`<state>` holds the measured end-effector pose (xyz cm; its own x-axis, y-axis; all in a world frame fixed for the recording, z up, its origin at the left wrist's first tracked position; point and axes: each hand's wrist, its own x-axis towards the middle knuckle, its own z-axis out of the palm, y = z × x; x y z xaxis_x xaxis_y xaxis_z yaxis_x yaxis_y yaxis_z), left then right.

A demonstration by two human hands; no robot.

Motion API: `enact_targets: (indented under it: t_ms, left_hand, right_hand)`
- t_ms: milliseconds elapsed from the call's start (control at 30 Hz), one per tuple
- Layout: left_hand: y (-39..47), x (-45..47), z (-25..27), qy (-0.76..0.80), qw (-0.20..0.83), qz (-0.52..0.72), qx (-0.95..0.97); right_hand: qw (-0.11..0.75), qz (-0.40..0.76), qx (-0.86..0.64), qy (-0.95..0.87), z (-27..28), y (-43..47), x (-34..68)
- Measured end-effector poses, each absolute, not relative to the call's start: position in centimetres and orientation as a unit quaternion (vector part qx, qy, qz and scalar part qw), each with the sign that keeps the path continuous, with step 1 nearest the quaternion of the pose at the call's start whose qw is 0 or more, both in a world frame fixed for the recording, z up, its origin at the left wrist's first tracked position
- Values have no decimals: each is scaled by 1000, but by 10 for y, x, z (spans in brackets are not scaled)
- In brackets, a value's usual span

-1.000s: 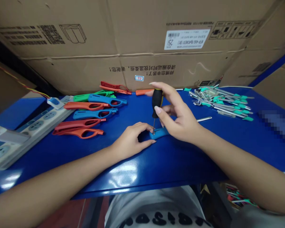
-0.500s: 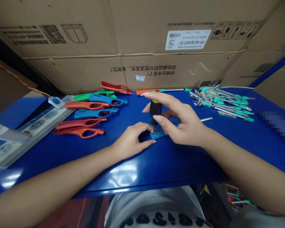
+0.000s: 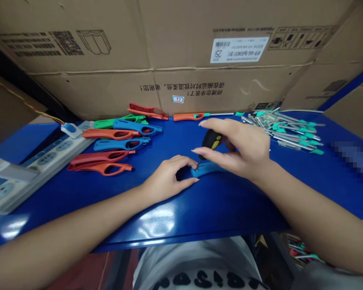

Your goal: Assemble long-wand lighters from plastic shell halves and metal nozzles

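On the blue tabletop lies a blue lighter casing, a long-handled type, partly hidden beneath my right hand. My left hand pinches its left end between thumb and fingers; a small metal part shows at the fingertips there. My right hand holds a screwdriver by its black and yellow handle, tilted just above the casing. The screwdriver's shaft and tip are hidden from view.
Red, orange, green and blue lighter casings lie at the left, beside a white power strip. An orange lighter rests by the cardboard wall. Metal lighter tubes with green tips are piled at the right.
My right hand has moved slightly right and tipped the screwdriver from upright to slanted, off the casing's left end. My left hand has stayed in place.
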<state>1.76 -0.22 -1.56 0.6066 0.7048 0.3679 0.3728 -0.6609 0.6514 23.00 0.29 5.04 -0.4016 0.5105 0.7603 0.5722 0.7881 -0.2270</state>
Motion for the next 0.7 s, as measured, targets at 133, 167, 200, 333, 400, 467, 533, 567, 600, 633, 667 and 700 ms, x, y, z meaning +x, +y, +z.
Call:
enact_targets:
  t_ms: [133, 167, 200, 333, 400, 467, 533, 567, 600, 633, 667, 700]
  left_hand:
    - [-2, 17, -15, 318, 274, 309, 853]
    - [-2, 17, -15, 319, 276, 306, 853]
    - [-2, 17, -15, 319, 277, 306, 854]
    - [-2, 17, -16, 312, 269, 311, 856]
    - [-2, 17, -16, 311, 268, 314, 856]
    - [-2, 17, -16, 314, 271, 312, 855]
    - [-2, 17, -15, 317, 273, 308, 854]
    - [-2, 17, -15, 318, 273, 306, 855]
    - [-2, 17, -15, 318, 272, 306, 855]
    - [-2, 17, -15, 316, 271, 305, 856]
    - [-2, 17, -15, 314, 270, 306, 857]
    - [-2, 17, -15, 312, 270, 307, 858]
  right_hand:
    - [423, 102, -315, -844, 54, 2, 228]
    - [414, 138, -311, -844, 54, 2, 228]
    - [410, 151, -308, -845, 55, 3, 228]
    - [434, 23, -329, -838, 55, 4, 231]
    - [424, -7, -332, -843, 55, 4, 231]
    - [406, 44, -323, -854, 54, 4, 230]
    - [400, 109, -315, -854, 53, 4, 230]
    - [403, 120, -316, -850, 52, 4, 229]
    - [410, 109, -321, -847, 52, 5, 229]
    - [418, 82, -328, -843, 52, 5, 230]
    - [426, 48, -334, -840, 52, 5, 230]
    - [431, 20, -336, -837, 53, 5, 230]
